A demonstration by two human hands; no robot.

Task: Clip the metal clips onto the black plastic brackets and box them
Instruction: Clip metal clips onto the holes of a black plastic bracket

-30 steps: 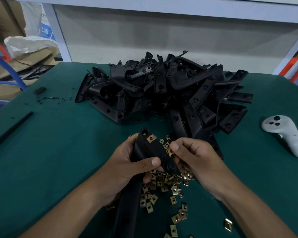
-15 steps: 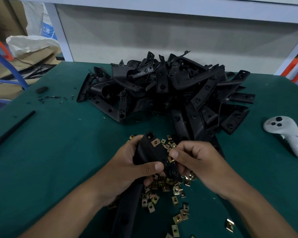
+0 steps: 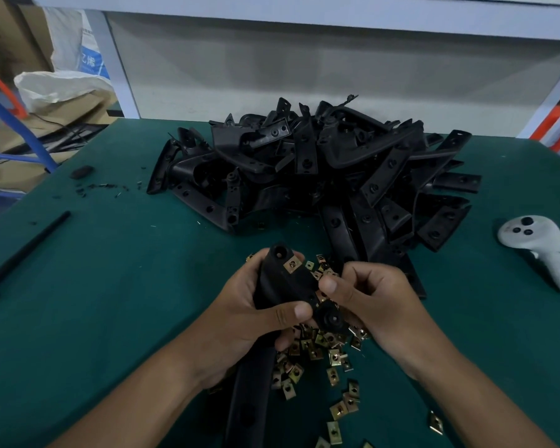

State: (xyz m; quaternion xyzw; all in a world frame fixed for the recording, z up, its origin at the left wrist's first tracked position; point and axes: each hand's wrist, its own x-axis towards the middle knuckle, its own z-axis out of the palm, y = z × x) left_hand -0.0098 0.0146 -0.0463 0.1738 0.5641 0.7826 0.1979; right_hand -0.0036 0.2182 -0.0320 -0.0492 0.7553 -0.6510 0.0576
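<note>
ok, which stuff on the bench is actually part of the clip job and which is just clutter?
Part of the job:
- held bracket, gripped by left hand
- right hand, pinching a clip at the bracket
- loose metal clips
- bracket pile

Just lying about:
- white controller
- black rod
- small black plug
- white sack

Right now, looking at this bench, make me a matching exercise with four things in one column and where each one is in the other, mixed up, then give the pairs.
Things:
1. white controller
2. black rod
3. bracket pile
4. held bracket

Places:
A. far middle of the table
B. left hand
C. table's right edge
D. table's left edge

Pairs: 1-C, 2-D, 3-A, 4-B
</note>
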